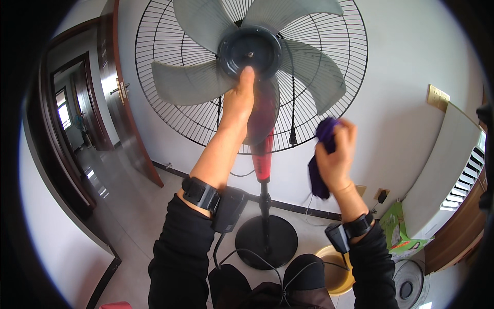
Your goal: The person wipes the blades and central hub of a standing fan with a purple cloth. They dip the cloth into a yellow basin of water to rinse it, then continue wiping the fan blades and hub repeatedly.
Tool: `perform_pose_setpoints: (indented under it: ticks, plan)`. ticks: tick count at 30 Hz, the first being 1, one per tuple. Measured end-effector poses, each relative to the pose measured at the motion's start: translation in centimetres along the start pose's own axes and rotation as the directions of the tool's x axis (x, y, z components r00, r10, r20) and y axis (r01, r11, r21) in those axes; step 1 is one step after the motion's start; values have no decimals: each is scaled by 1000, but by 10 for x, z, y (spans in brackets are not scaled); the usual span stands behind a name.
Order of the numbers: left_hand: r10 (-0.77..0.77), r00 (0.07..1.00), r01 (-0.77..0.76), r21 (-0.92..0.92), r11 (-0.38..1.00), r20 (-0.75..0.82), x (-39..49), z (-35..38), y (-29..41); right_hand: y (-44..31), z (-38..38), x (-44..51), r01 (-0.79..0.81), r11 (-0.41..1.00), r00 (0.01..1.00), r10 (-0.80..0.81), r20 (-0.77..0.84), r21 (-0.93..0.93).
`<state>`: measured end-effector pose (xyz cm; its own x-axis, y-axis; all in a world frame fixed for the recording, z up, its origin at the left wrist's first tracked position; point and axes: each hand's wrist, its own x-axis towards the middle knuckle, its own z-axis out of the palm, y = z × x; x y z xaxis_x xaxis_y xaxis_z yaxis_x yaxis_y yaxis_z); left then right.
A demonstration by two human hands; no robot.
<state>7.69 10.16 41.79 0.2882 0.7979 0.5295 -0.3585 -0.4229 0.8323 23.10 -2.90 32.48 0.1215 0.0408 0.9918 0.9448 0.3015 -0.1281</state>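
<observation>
Before me stands a pedestal fan with its front guard off, so the translucent grey blades (314, 71) and dark hub (266, 42) are exposed. Behind them spreads the black wire rear guard (154, 42). My left hand (238, 102) grips a blade beside the hub; its thumb lies against the hub's lower rim and its other fingers are hidden. Bunched in my right hand (339, 162) is a dark purple cloth (320, 181), held right of the lower blades and apart from them. A black power cord with a plug (293, 137) hangs across the rear guard.
The fan's red column (263, 166) rises from a round black base (251, 247). A yellow basin (349, 284) and a detached wire fan guard (409, 280) are at lower right. Beyond them are a green box (393, 228) and a white air conditioner (432, 177). A brown door (110, 58) stands open at left.
</observation>
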Motion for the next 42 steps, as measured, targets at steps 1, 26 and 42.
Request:
perform_pose_setpoints:
  ticks: [1,26,42]
  plan:
    - [-20,1000,20,11,1000,11,-1,0,1,0,-1,15,-9,999,996,12,-86,35]
    - [72,996,-72,6,997,-50,-18,5,4,-47,107,-30,-576,612,800,559,220,541]
    - [428,854,-511,323,796,295,-129,-23,-59,-70,15,-32,-796,-33,448,639,625,604]
